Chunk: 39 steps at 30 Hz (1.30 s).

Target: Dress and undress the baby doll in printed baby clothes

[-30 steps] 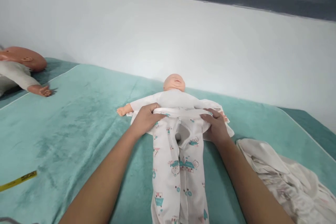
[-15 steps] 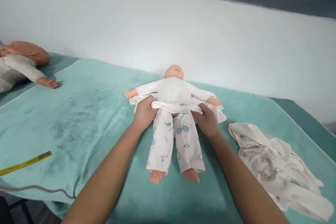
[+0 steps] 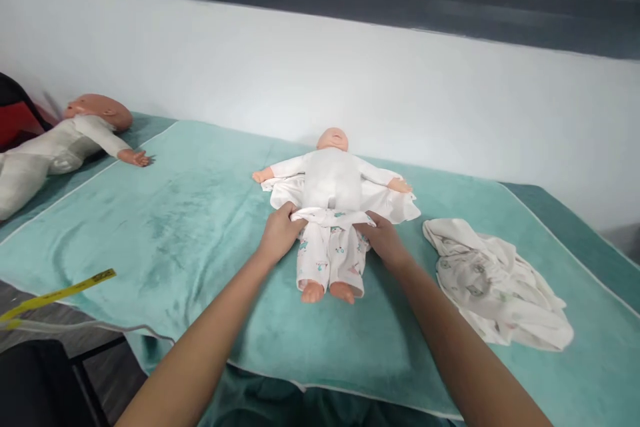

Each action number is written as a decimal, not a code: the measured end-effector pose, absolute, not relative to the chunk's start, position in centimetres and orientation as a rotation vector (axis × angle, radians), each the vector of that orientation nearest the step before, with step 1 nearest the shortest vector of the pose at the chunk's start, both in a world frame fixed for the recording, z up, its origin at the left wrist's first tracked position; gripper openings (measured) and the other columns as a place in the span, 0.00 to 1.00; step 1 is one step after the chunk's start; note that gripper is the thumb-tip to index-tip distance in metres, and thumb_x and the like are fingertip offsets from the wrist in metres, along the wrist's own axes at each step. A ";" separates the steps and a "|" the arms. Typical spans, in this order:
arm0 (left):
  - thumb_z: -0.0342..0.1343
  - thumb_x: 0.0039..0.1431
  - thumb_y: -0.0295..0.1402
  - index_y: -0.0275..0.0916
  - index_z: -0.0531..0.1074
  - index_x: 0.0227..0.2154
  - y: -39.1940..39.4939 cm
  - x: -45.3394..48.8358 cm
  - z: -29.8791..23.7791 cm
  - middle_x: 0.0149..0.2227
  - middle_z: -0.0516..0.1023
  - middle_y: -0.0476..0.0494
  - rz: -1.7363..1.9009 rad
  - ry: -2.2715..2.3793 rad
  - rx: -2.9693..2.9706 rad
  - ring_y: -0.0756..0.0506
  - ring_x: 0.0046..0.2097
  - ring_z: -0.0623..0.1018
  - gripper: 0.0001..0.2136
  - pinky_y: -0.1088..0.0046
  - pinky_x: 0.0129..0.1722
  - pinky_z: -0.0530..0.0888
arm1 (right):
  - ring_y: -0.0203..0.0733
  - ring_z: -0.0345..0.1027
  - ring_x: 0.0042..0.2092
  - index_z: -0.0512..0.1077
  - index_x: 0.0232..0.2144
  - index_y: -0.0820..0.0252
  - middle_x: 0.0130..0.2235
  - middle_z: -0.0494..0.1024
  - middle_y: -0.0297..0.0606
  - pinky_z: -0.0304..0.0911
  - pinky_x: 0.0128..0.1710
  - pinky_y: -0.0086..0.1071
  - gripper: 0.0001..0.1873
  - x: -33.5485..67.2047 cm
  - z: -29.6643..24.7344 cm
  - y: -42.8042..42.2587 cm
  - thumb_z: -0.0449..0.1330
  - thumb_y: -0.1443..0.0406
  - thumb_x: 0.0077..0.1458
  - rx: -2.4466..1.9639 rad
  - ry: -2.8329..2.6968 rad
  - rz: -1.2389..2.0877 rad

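A baby doll (image 3: 333, 177) with a white cloth body lies on its back on the green cloth, head toward the wall and arms spread. Printed white pants (image 3: 333, 253) cover its legs, and its feet stick out below the cuffs. My left hand (image 3: 281, 230) is closed on the waistband at the doll's hip on the left. On the opposite hip, my right hand (image 3: 383, 237) grips the other end of the waistband. Between them the waistband stretches across the lower belly. A white garment (image 3: 387, 202) lies spread beneath the doll's back and arms.
To the right lies a crumpled white garment (image 3: 495, 287) on the green cloth (image 3: 165, 213). A second doll (image 3: 60, 147) lies at the far left, near a red and black object (image 3: 17, 117). A yellow tape strip (image 3: 65, 292) crosses the left edge, above a black chair (image 3: 37, 383).
The waistband has come down from the belly toward the thighs, with both hands still on it. The doll's legs have drawn closer together. My view has tilted up and shifted left.
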<state>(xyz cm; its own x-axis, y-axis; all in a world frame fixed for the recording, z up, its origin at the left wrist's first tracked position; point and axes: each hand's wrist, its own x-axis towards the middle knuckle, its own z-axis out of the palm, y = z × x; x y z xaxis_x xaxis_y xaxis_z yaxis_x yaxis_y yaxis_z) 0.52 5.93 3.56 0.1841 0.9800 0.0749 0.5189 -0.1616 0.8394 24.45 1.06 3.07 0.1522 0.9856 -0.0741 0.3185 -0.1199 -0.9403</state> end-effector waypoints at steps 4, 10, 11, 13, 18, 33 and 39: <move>0.63 0.47 0.43 0.40 0.67 0.46 4.1 -1.5 4.4 0.44 0.73 0.46 0.694 1.024 1.779 0.44 0.43 0.72 0.24 0.69 0.41 0.71 | 0.51 0.71 0.45 0.71 0.45 0.52 0.44 0.79 0.37 0.67 0.40 0.39 0.27 24.5 4.3 -1.8 0.70 0.55 0.42 -1.468 -1.523 1.147; 0.57 0.52 0.39 0.40 0.65 0.25 2.5 -1.3 4.0 0.29 0.70 0.50 0.674 1.167 1.997 0.45 0.36 0.71 0.10 0.68 0.38 0.68 | 0.41 0.64 0.30 0.68 0.26 0.56 0.26 0.73 0.30 0.57 0.29 0.32 0.15 23.4 4.1 -3.3 0.66 0.53 0.46 -1.695 -1.661 0.833; 0.55 0.53 0.39 0.40 0.64 0.25 2.2 -1.1 3.7 0.28 0.70 0.50 0.701 1.230 1.950 0.45 0.34 0.71 0.09 0.69 0.37 0.67 | 0.40 0.63 0.29 0.67 0.24 0.56 0.25 0.71 0.29 0.55 0.29 0.32 0.15 23.3 4.1 -3.3 0.64 0.53 0.48 -1.704 -1.637 0.805; 0.53 0.54 0.38 0.40 0.65 0.29 1.6 -1.0 3.3 0.29 0.70 0.50 0.767 1.314 1.806 0.45 0.34 0.71 0.07 0.69 0.35 0.68 | 0.39 0.62 0.29 0.65 0.25 0.57 0.25 0.70 0.29 0.55 0.29 0.31 0.15 23.3 4.1 -3.5 0.61 0.53 0.51 -1.689 -1.563 0.852; 0.59 0.53 0.37 0.44 0.62 0.55 -0.9 -3.2 4.1 0.55 0.70 0.44 0.667 0.957 1.718 0.42 0.54 0.71 0.26 0.66 0.52 0.70 | 0.48 0.70 0.44 0.66 0.48 0.54 0.44 0.75 0.38 0.65 0.41 0.37 0.26 23.8 4.6 -6.6 0.65 0.52 0.49 -1.485 -1.641 1.156; 0.55 0.46 0.23 0.42 0.66 0.51 -7.9 -2.3 4.3 0.46 0.75 0.46 0.657 1.078 1.421 0.43 0.45 0.75 0.26 0.67 0.46 0.72 | 0.37 0.61 0.32 0.63 0.33 0.56 0.30 0.67 0.30 0.57 0.32 0.30 0.17 22.4 5.7 -11.9 0.63 0.52 0.53 -1.594 -1.512 1.364; 0.59 0.53 0.28 0.46 0.71 0.50 -9.0 -5.0 7.5 0.47 0.76 0.48 0.413 0.826 1.362 0.44 0.47 0.76 0.20 0.73 0.44 0.72 | 0.40 0.60 0.38 0.70 0.38 0.58 0.37 0.68 0.35 0.57 0.39 0.32 0.29 24.6 8.9 -13.1 0.66 0.43 0.46 -1.071 -1.758 1.903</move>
<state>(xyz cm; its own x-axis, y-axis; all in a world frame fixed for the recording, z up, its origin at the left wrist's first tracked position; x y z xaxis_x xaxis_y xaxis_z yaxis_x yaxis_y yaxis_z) -5.00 -8.99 7.52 0.6615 0.6968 -0.2773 0.1961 0.1962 0.9608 24.57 -13.09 8.91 -0.6600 0.6906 -0.2959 0.2402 -0.1792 -0.9540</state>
